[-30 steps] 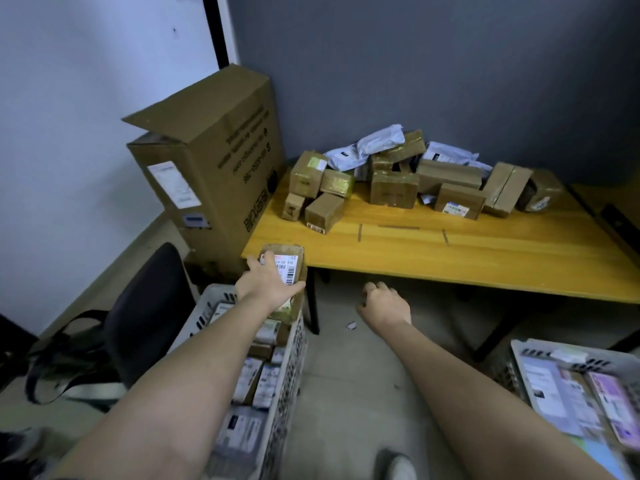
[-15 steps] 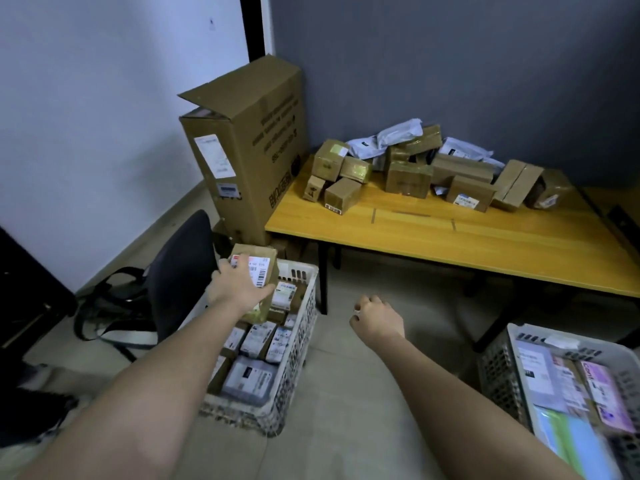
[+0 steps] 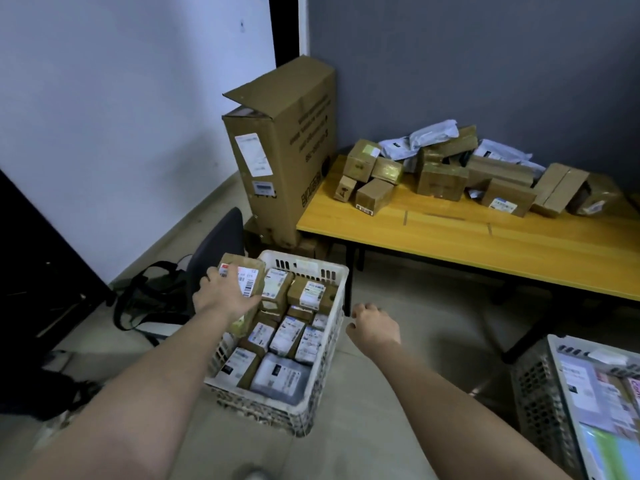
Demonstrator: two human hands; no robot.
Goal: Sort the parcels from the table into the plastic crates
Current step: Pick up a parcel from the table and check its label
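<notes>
My left hand (image 3: 223,295) grips a small brown cardboard parcel (image 3: 246,274) with white barcode labels, held over the far left corner of a white plastic crate (image 3: 308,386) on the floor. That crate holds several labelled parcels. My right hand (image 3: 374,325) hangs just right of the crate with fingers curled and nothing in it. A pile of brown boxes and grey mailer bags (image 3: 446,168) lies at the back of the yellow wooden table (image 3: 485,244). A second crate (image 3: 540,403) with flat packets stands at the lower right.
A tall open cardboard box (image 3: 280,150) stands on the floor left of the table. A dark chair (image 3: 214,244) and a black bag (image 3: 149,296) sit left of the crate. White wall at left, grey wall behind the table.
The view has swung left and down. My left hand has carried the parcel from the table edge down over the left crate. My right hand stayed low and empty.
</notes>
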